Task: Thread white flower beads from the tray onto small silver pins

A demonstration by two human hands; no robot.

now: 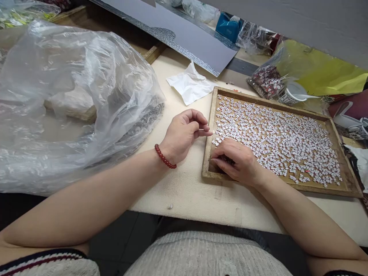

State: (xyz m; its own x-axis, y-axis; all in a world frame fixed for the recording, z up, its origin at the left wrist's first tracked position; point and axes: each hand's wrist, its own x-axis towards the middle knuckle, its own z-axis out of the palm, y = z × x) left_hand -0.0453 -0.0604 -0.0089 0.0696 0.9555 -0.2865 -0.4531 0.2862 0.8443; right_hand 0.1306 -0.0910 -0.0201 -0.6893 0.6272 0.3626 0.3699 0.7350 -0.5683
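A shallow wooden tray point(207, 126) lies on the table, covered with several small white and red pieces point(276, 142). My right hand point(237, 161) rests inside the tray's near left corner, fingers curled down over some pieces; what it grips is hidden. My left hand point(184, 134) hovers just left of the tray's edge, fingers curled, thumb and forefinger pinched on something thin that I cannot make out. A red bead bracelet point(164, 157) circles the left wrist.
A big crumpled clear plastic bag point(69, 99) fills the table's left side. A white tissue point(191, 84) lies behind the tray. A grey board point(184, 34), a bag of more pieces point(267, 80), a white cup point(293, 92) and yellow plastic point(319, 73) sit at the back.
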